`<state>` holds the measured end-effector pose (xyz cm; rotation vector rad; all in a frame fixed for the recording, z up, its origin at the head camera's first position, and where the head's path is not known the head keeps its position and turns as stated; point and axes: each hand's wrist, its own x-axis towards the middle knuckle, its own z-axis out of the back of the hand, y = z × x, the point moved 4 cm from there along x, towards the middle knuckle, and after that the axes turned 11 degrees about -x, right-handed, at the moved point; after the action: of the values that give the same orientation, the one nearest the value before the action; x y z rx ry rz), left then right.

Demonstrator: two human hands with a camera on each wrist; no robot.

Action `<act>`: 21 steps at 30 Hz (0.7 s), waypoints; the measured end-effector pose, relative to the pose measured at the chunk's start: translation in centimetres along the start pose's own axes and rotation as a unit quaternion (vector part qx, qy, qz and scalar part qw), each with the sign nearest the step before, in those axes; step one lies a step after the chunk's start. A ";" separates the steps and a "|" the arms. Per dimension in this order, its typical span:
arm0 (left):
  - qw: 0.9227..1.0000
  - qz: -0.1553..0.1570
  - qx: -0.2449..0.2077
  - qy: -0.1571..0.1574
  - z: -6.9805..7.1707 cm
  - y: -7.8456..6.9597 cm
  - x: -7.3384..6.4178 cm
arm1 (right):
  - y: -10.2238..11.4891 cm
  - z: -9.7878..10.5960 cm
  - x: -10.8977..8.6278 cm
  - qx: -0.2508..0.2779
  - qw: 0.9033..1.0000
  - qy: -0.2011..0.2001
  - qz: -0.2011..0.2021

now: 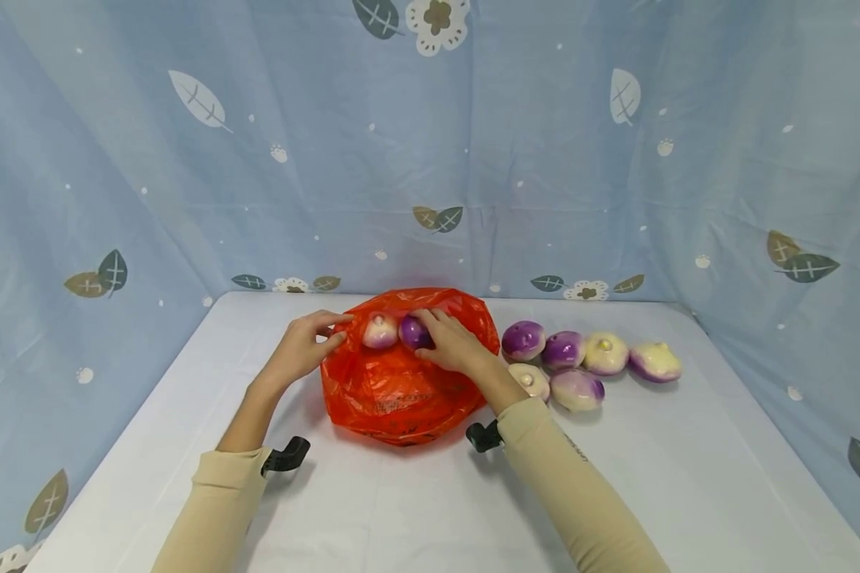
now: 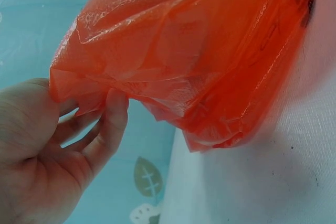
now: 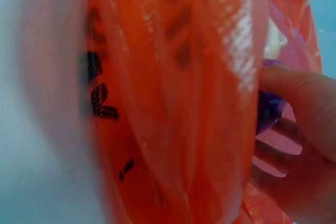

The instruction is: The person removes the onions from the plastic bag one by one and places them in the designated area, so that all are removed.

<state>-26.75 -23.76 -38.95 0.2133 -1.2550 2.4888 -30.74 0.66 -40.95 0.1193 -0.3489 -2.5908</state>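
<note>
A red plastic bag (image 1: 401, 398) lies with its mouth spread wide on the white table. My left hand (image 1: 306, 344) pinches its left rim between thumb and fingers; in the left wrist view the thin film (image 2: 142, 51) hangs from that grip. Inside the bag's mouth, my right hand (image 1: 455, 344) holds a purple turnip (image 1: 413, 333), thumb on one side and fingers on the other. The right wrist view shows part of this turnip (image 3: 270, 111) behind the bag's side. A whitish-purple turnip (image 1: 380, 331) sits beside it in the bag.
Several purple-and-white turnips lie right of the bag, among them a purple one (image 1: 523, 341), a pale one (image 1: 605, 353) and one at the far right (image 1: 655, 362). A blue patterned curtain (image 1: 373, 159) surrounds the table (image 1: 373, 509) at the back and sides.
</note>
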 end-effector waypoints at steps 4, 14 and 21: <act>1.000 0.001 -0.001 -0.002 0.0 -0.1 -0.1 | 0.1 0.2 -0.2 0.000 1.000 0.003 -0.004; 1.000 0.009 0.000 -0.002 0.0 -0.1 -0.2 | 0.3 0.3 -0.5 -0.007 1.000 0.008 -0.009; 1.000 0.015 -0.010 0.003 0.0 -0.2 -0.2 | 0.2 0.4 -0.8 -0.003 1.000 0.004 -0.010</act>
<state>-26.53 -23.66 -38.85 0.1841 -1.2891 2.5004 -29.96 0.99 -40.47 0.1311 -0.3395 -2.6100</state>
